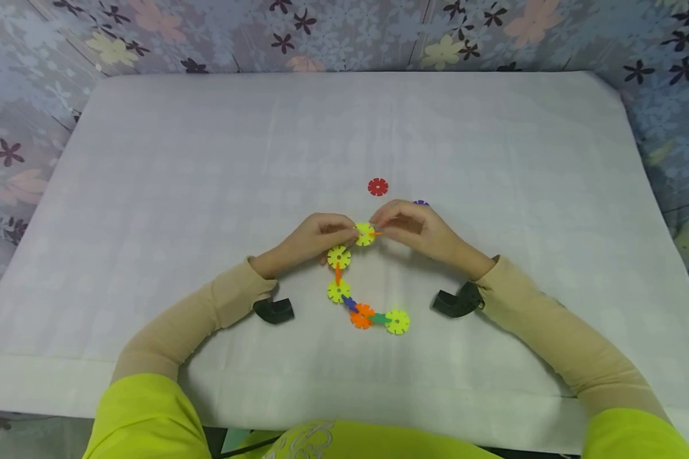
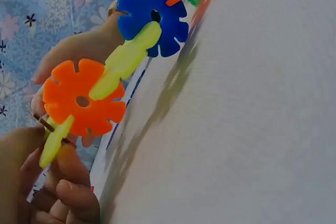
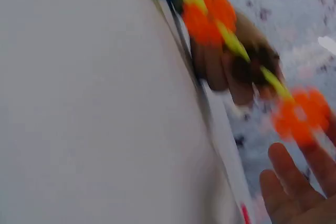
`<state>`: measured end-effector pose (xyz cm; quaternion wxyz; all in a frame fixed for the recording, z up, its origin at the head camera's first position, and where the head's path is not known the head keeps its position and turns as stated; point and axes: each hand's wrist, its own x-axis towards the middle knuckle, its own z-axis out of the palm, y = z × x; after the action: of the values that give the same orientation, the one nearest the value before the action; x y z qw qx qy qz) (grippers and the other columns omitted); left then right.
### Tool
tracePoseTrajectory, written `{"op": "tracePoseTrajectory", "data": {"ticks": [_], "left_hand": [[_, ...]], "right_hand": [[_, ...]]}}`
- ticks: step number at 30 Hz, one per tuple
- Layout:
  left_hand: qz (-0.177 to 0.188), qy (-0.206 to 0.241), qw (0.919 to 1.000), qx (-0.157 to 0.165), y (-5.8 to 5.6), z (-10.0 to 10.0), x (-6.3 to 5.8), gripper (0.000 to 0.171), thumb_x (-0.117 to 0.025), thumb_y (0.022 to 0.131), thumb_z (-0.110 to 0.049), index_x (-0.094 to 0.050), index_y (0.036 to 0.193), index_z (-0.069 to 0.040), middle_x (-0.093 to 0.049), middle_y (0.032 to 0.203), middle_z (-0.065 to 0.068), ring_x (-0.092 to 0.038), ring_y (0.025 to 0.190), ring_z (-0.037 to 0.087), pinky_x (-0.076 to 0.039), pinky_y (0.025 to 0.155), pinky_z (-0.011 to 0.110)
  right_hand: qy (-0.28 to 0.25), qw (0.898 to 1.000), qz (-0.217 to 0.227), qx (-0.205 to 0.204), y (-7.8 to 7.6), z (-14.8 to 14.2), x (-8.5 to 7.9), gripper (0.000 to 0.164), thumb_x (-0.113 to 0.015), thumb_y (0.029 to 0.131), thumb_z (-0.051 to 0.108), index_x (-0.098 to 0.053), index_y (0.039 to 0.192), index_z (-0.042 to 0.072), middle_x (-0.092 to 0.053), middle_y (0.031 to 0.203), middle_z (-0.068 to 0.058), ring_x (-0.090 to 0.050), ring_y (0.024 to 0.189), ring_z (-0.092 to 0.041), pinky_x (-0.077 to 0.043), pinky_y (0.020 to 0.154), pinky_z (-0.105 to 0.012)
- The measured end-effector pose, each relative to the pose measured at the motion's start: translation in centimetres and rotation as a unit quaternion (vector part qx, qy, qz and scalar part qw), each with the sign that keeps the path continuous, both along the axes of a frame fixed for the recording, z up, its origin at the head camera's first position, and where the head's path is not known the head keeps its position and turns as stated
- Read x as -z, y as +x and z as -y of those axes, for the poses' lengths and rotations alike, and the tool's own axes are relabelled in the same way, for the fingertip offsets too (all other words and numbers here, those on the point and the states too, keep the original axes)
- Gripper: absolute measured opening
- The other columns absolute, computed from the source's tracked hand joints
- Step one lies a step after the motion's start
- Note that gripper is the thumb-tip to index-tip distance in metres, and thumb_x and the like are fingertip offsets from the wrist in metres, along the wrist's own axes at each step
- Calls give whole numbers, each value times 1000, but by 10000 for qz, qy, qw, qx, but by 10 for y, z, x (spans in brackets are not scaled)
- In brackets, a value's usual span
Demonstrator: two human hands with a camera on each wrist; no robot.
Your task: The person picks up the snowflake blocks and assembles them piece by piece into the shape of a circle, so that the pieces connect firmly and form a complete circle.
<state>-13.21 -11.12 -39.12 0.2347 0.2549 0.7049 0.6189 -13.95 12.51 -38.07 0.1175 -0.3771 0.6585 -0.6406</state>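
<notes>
A curved chain of slotted plastic snowflake discs hangs from the hands toward the near side. It includes a yellow disc (image 1: 398, 322), an orange disc (image 1: 362, 315) and a blue disc (image 2: 152, 17). My left hand (image 1: 321, 237) pinches the chain near its far end, fingers on a dark brown disc (image 3: 254, 66) beside a yellow disc (image 1: 365, 234). At that end, my right hand (image 1: 416, 229) pinches an orange disc (image 3: 302, 116) joined to this yellow one. In the right wrist view, the right hand's other fingers (image 3: 286, 169) spread below the disc, and motion blurs the chain.
A loose red disc (image 1: 377, 187) lies beyond the hands on the white-covered table (image 1: 207, 146). Behind the right hand, a purple disc (image 1: 421, 203) is partly hidden. Black wrist mounts (image 1: 274, 311) stick out from the sleeves. Flower-patterned wall covering (image 1: 356, 35) borders the far edge.
</notes>
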Motion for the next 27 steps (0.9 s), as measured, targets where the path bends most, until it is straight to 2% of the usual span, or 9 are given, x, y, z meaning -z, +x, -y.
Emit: {"op": "tracePoseTrajectory", "data": {"ticks": [3,7,9,12,16,19,22,24,27], "left_hand": [[30,116,9994,-337,0,0,1,12,-54,89,-4,-62,89,5,-57,78,15,-48,66,20,-42,63,27],[365,45,9959,-829,0,1,1,13,-55,89,-7,-61,89,5,-57,77,14,-48,69,20,-42,65,27],[551,-16,9938,-961,0,1,1,13,-55,89,-8,-60,90,4,-56,76,11,-49,70,19,-42,66,26],[636,-174,9934,-940,0,0,1,12,-55,88,-8,-58,91,4,-55,70,9,-48,65,19,-41,62,25],[497,-410,9946,-810,0,-2,0,13,-56,88,-9,-59,93,2,-55,66,9,-46,60,19,-40,58,25],[523,-376,9954,-710,0,-3,0,12,-57,88,-10,-60,92,2,-55,66,9,-46,59,19,-40,56,25],[488,-295,9961,-674,0,-4,0,11,-57,88,-9,-60,90,2,-54,65,10,-46,57,19,-40,54,24],[439,-263,9964,-679,0,-4,0,11,-57,88,-9,-60,89,2,-54,64,10,-45,55,19,-40,54,24],[385,-330,9959,-755,0,-5,0,13,-60,87,-9,-62,89,4,-56,63,9,-47,54,18,-42,54,25]], "right_hand": [[1452,9861,-424,685,-8,-13,-14,10,-58,82,-7,-59,93,-7,-59,94,-14,-55,88,-23,-45,78,-34],[3806,9157,-610,1139,-15,-28,-31,20,-72,76,13,-61,88,2,-59,87,-6,-52,79,-20,-43,72,-36],[4470,8874,-419,1043,-16,-30,-35,26,-75,73,15,-59,89,2,-58,88,-7,-50,81,-22,-42,73,-38],[4743,8756,-162,905,-17,-30,-35,30,-75,72,13,-56,91,-1,-57,89,-10,-49,81,-25,-42,74,-39],[4399,8931,-38,937,-17,-29,-30,23,-73,73,7,-56,88,0,-55,83,-10,-49,76,-24,-42,69,-37],[3585,9279,276,990,-16,-27,-23,18,-70,77,5,-58,89,0,-55,78,-8,-53,71,-21,-45,65,-31],[2375,9618,1088,820,-13,-22,-15,20,-66,80,3,-56,96,-5,-56,74,-13,-59,63,-22,-49,60,-30],[1637,9671,1808,720,-11,-17,-10,23,-64,82,2,-51,99,-7,-56,71,-15,-60,59,-24,-50,56,-30],[1119,9652,2259,693,-7,-12,-3,18,-60,85,4,-48,95,-6,-56,64,-14,-57,51,-22,-48,50,-28]]}}
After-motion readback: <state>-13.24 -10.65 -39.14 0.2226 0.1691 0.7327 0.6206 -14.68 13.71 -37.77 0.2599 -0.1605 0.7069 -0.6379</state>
